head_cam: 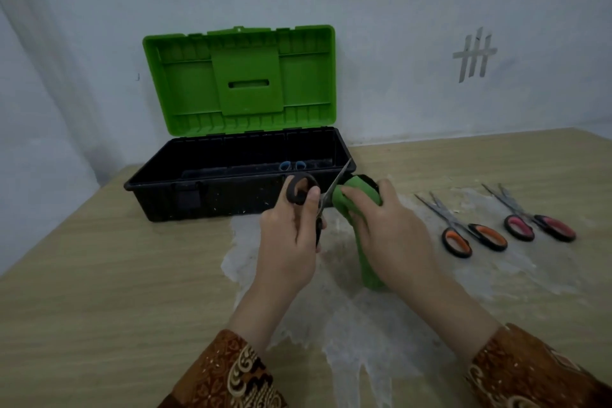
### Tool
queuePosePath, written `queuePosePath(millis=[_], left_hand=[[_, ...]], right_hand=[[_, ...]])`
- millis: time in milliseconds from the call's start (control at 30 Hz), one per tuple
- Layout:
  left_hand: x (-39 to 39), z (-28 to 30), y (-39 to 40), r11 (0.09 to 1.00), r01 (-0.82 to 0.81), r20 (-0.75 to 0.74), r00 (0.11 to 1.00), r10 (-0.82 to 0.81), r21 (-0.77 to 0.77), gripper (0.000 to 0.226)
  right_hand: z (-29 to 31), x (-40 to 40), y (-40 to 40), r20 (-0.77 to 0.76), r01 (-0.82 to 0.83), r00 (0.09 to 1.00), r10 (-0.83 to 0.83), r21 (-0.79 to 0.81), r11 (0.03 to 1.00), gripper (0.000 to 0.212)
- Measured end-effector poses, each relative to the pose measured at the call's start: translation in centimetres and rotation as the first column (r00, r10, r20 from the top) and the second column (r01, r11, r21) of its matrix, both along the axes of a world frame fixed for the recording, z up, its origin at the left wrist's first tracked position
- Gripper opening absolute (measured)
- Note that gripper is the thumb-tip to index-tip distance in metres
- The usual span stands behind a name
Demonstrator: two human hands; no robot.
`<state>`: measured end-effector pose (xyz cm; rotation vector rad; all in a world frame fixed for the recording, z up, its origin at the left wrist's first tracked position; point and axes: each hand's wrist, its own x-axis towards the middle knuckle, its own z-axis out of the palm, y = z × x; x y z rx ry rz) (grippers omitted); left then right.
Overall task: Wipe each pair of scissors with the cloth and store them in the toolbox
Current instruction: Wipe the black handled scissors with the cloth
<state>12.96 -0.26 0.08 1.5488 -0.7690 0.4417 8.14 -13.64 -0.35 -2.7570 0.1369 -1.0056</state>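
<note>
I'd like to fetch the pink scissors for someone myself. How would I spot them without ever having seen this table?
Start at the black toolbox with the open green lid and look right across the wooden table. Two pairs of scissors lie there side by side, blades pointing towards the wall. The pink-handled scissors are the pair farthest right; their neighbour, the orange-handled scissors, has orange inside its black loops.

**Both hands busy, mid-frame**

Left hand (pixel 291 228) curled shut around a black scissor handle (pixel 299 189), thumb up over the loop. Right hand (pixel 387 228) clenched on a green cloth (pixel 351 205), fingers wrapped, knuckles up. Forearms angled inward, patterned brown sleeves (pixel 231 374) at the wrists.
</note>
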Motion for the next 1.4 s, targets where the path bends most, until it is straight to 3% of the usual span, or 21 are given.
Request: queuePosePath(millis=[67,167,333,400,500,567,633,667,800,933,1067,1200,1400], left_hand=[[0.0,0.0,0.2,1.000,-0.013,0.000,1.000,0.013,0.009,0.018],[-0.1,0.1,0.1,0.999,-0.012,-0.060,0.998,0.010,-0.032,0.019],[-0.3,0.5,-0.5,0.988,0.045,-0.212,0.974,-0.076,-0.146,0.020],[-0.1,0.7,-0.5,0.975,0.039,-0.280,0.955,-0.100,-0.217,0.021],[0.0,0.7,-0.4,0.961,0.013,-0.347,0.931,-0.111,-0.275,0.022],[0.2,0.5,-0.4,0.953,-0.005,-0.369,0.923,-0.112,-0.303,0.023],[0.2,0.5,-0.5,0.948,-0.007,-0.365,0.924,-0.116,-0.317,0.025],[0.3,0.6,-0.5,0.947,-0.001,-0.361,0.925,-0.121,-0.321,0.026],[0.4,0.9,-0.2,0.945,-0.007,-0.384,0.915,-0.126,-0.327,0.025],[0.0,0.9,-0.5,0.945,0.014,-0.386,0.911,-0.147,-0.326,0.026],[0.0,0.6,-0.6,0.955,-0.016,-0.413,0.904,-0.113,-0.296,0.023],[0.3,0.7,-0.4,0.956,-0.040,-0.399,0.913,-0.083,-0.290,0.027],[-0.2,1.2,-0.7,0.935,0.025,-0.408,0.895,-0.178,-0.355,0.024]], right_hand=[[0.0,0.3,0.3,-0.013,0.075,0.997,-0.077,-0.123,0.990,0.043],[0.0,0.7,-0.4,-0.054,0.126,0.989,-0.138,-0.179,0.976,0.044],[-0.3,0.6,-3.1,-0.099,0.194,0.974,-0.206,-0.114,0.974,0.039],[-0.3,0.4,-4.0,-0.039,0.219,0.975,-0.221,-0.040,0.975,0.036],[0.8,0.2,-4.1,0.142,0.127,0.982,-0.126,0.001,0.992,0.035],[1.2,-0.1,-2.8,0.222,-0.060,0.972,0.079,-0.093,0.994,0.035],[0.9,-0.1,-1.5,0.162,-0.222,0.951,0.262,-0.227,0.948,0.041],[0.8,0.0,-1.1,0.131,-0.236,0.952,0.278,-0.266,0.935,0.046],[1.3,0.4,-1.4,0.220,-0.043,0.972,0.081,-0.175,0.984,0.051],[0.5,0.0,-1.0,0.221,-0.182,0.943,0.248,-0.280,0.942,0.049],[0.4,0.8,-0.4,0.163,-0.139,0.973,0.163,-0.145,0.980,0.049],[-0.2,0.4,0.2,0.180,-0.270,0.930,0.319,-0.252,0.929,0.047],[0.2,1.0,-0.3,0.211,-0.094,0.969,0.129,-0.166,0.982,0.050]])
